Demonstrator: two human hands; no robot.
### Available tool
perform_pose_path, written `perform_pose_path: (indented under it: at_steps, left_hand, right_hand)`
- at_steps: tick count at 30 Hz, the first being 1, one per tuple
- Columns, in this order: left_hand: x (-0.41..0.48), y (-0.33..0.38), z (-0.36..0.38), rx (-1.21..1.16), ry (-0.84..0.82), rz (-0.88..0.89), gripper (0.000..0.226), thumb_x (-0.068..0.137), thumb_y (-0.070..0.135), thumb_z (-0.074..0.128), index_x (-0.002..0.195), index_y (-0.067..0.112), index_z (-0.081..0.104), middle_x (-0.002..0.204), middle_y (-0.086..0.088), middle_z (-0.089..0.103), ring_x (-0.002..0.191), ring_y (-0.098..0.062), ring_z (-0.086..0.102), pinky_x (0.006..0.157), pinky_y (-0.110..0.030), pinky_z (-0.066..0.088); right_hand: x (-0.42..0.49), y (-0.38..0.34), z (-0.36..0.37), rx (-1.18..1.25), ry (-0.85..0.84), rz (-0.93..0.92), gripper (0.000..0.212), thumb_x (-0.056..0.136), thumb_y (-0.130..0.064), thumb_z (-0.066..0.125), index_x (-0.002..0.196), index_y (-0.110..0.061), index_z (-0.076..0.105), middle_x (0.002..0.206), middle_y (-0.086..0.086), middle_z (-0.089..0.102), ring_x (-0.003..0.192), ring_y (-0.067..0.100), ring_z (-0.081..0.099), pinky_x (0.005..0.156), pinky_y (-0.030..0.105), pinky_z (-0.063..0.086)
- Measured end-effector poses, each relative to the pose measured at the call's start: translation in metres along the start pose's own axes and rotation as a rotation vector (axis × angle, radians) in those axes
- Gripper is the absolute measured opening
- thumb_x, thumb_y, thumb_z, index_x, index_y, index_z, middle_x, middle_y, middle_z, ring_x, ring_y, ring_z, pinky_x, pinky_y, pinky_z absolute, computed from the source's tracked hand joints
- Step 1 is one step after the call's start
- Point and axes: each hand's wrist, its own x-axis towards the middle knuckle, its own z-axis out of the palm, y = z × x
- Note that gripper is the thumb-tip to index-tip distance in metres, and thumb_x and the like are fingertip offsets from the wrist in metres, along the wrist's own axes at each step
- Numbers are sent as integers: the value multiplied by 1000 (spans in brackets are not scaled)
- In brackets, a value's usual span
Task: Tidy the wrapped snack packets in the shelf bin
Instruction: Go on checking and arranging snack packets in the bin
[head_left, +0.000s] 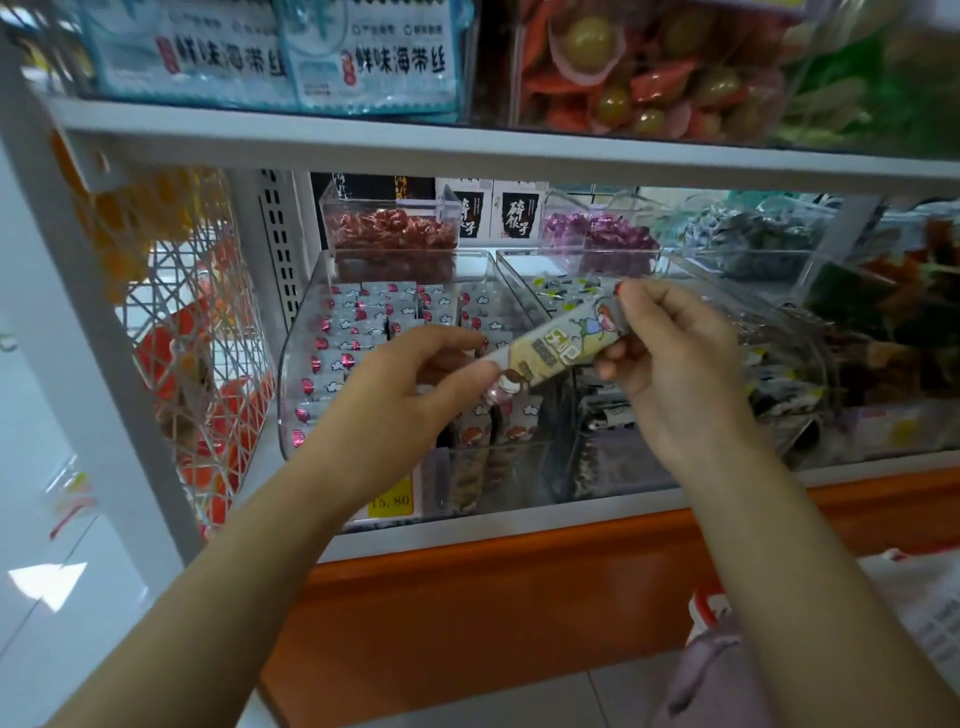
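Observation:
A long wrapped snack packet (558, 345) with a cartoon print hangs tilted above the clear shelf bins. My left hand (410, 384) pinches its lower left end between thumb and fingers. My right hand (670, 353) pinches its upper right end. Below my left hand, a clear bin (296, 364) holds several rows of grey packets (358, 322) with red marks, lined up neatly. A second clear bin (810, 343) to the right holds loose packets with yellow and black print (563, 291).
Behind stand smaller clear bins of red sweets (395, 236) and purple sweets (597, 236). A white shelf board (467, 148) runs overhead with more packets above. A white wire basket (197, 322) hangs at left. An orange trim (519, 587) runs below the shelf. A yellow price tag (390, 501) sits in front.

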Motion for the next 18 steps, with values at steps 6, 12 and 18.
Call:
perform_pose_path:
  at_steps: [6, 12, 18]
  left_hand:
    - [1, -4, -10, -276, 128, -209, 21, 91, 32, 52, 94, 18, 67, 74, 1, 67, 58, -3, 60, 50, -17, 48]
    - [0, -5, -9, -571, 126, -325, 24, 90, 31, 53, 83, 10, 63, 60, -2, 55, 48, -9, 51, 45, -17, 44]
    - [1, -1, -12, -1062, 98, -376, 13, 70, 14, 59, 79, 11, 68, 52, 6, 53, 43, -3, 45, 36, -11, 37]
  right_hand:
    - [-7, 8, -3, 67, -156, 196, 6, 71, -16, 65, 70, -10, 66, 61, -2, 62, 48, 7, 53, 43, 19, 47]
    - [-8, 13, 4, 183, -181, 327, 10, 73, -22, 64, 69, -13, 62, 57, 1, 53, 40, 7, 47, 36, 19, 40]
    - [-8, 13, 7, 339, -194, 517, 27, 76, -37, 59, 58, -18, 50, 45, -3, 45, 32, 8, 36, 30, 18, 32]
